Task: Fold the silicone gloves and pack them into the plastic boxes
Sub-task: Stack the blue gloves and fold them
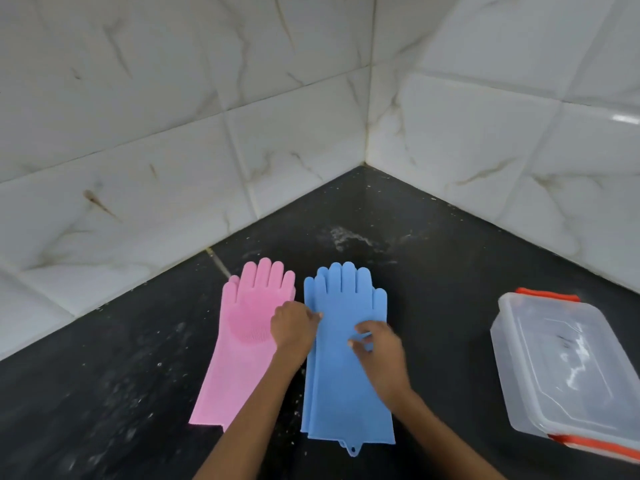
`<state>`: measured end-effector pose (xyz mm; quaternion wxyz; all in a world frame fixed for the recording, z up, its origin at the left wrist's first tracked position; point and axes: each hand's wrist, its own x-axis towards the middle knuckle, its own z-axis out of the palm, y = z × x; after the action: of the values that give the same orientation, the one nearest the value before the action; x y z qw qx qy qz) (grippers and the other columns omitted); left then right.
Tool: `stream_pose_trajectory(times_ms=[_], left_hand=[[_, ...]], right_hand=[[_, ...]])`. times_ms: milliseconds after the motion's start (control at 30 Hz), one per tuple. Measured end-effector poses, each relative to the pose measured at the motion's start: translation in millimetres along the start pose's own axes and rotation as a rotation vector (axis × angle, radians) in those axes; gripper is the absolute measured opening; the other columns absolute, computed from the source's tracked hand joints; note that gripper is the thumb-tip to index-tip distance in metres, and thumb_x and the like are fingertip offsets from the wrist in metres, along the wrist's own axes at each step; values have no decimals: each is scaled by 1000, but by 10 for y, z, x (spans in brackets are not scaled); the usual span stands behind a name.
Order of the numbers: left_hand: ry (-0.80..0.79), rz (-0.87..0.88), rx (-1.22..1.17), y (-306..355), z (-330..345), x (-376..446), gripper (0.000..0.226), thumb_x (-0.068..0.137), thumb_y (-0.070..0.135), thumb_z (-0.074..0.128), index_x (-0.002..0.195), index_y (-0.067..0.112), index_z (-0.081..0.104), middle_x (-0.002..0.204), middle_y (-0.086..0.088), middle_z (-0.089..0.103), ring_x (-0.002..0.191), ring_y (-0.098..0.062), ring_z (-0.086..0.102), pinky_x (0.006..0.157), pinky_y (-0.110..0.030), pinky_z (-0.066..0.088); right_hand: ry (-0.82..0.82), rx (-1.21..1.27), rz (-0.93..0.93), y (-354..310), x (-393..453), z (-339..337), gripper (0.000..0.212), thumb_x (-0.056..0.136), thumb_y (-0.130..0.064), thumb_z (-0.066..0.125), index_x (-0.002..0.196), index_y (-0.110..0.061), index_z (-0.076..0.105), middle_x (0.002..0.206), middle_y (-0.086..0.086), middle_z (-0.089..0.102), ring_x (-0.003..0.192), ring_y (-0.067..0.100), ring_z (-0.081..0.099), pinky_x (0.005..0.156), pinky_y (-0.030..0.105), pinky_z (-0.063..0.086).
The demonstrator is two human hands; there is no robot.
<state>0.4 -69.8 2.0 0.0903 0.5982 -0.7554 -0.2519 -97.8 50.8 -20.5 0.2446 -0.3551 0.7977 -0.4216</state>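
1. Lying flat on the dark counter (pixel 433 271), the blue gloves (pixel 341 382) are stacked, presumably for folding; the pink gloves (pixel 239 344) lie just beside.
2. The blue gloves are touched by the left hand (pixel 294 327) at their left edge and by the curled fingers of the right hand (pixel 379 348) at the palm; a pinch cannot be confirmed.
3. The lidded plastic box (pixel 568 372) is kept well apart to the right, likely to leave folding room.

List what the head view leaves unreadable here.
- Clear plastic box with orange clips: right edge cuts it off; contents unclear through the glossy lid.
- Pink silicone glove: left hand and forearm cover its right side.
- Blue silicone glove: right hand, blurred, hides any grip.
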Motion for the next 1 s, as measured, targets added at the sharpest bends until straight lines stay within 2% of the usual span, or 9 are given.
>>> stream_pose_trajectory(times_ms=[100,233,333,433,600,733,867,933,1000], left_hand=[[38,-1,-28,26,62,21,31,86,36,64,85,7,70,88,-5,67,85,-20,61,82,-35,52],[83,-32,-92,24,120,63,28,84,37,67,91,10,70,96,-4,67,89,-19,60,85,-32,52],[102,-33,-125,12,151,58,26,84,35,67,92,10,69,99,-5,66,90,-19,60,85,-33,53],[136,-10,-157,-29,169,54,22,84,32,68,92,12,69,98,-4,65,89,-18,59,85,-32,53],[340,94,-198,-95,117,72,13,85,28,67,88,15,69,95,0,57,86,-14,51,75,-23,45],[206,47,-40,-155,103,93,22,89,32,62,99,15,70,104,-3,61,92,-17,54,86,-30,48],[186,83,24,-140,89,23,25,87,31,64,106,15,69,104,-2,65,93,-18,56,85,-29,47],[137,103,-35,-173,104,-60,17,85,24,67,97,12,69,91,-2,67,82,-17,59,77,-27,49],[87,107,-150,-228,147,-164,8,83,14,68,89,9,66,80,-3,64,71,-16,58,64,-22,49]], right_hand=[[149,-100,9,116,234,-273,17,88,-15,62,104,-15,61,107,0,56,85,14,59,75,27,50],[143,-72,74,175,452,-321,17,87,-19,64,102,-11,61,97,3,66,75,11,57,62,19,42],[114,8,166,154,551,-291,24,86,-20,66,102,-2,64,90,8,70,77,21,63,70,34,54],[94,116,191,102,593,-287,5,83,-11,68,85,-6,69,80,7,69,77,25,66,78,46,57],[207,135,-19,-30,567,-241,17,81,-8,68,75,-24,64,72,-8,66,69,5,62,59,16,52],[82,-9,90,-12,590,-185,7,85,-11,65,91,-9,66,86,4,68,78,19,64,73,41,58],[64,-101,99,58,524,-232,12,84,-18,68,94,-11,66,87,1,69,74,13,63,65,27,52],[34,-129,105,110,449,-264,14,82,-20,70,93,-14,68,86,-2,70,73,9,63,61,21,49],[-3,-120,114,159,365,-291,13,80,-21,72,90,-15,69,85,-4,71,73,8,64,63,26,54]])
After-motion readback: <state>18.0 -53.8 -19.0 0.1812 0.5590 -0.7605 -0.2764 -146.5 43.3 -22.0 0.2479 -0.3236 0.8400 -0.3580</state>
